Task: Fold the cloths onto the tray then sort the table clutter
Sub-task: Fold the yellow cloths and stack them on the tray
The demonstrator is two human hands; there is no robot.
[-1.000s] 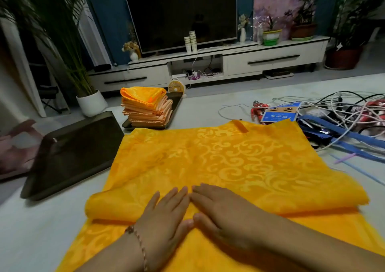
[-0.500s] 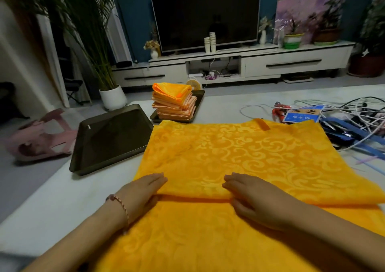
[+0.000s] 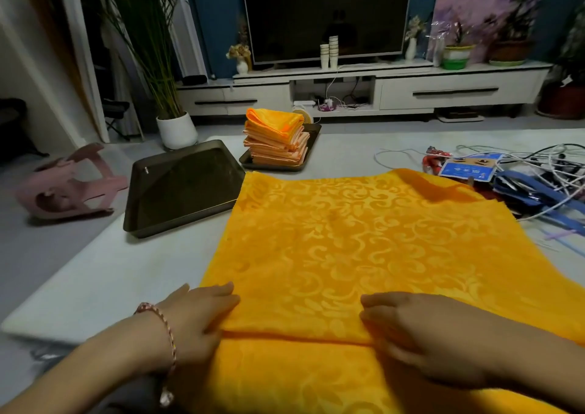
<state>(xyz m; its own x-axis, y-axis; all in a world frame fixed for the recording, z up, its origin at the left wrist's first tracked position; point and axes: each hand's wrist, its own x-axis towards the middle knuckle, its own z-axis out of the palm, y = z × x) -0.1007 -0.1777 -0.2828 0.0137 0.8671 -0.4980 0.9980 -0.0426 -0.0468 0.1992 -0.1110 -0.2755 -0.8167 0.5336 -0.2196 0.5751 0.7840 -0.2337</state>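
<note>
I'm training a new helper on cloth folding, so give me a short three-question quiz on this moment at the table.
1. True or false: the stack of folded cloths sits in the small tray, while the big dark tray beside it holds nothing.
2. Where do the left hand and right hand rest? A) on the cables B) on the folded edge of the yellow cloth C) in the big tray
3. Fill in: the tangle of cables lies to the person's ____.

Key: 1 true; 2 B; 3 right.
</note>
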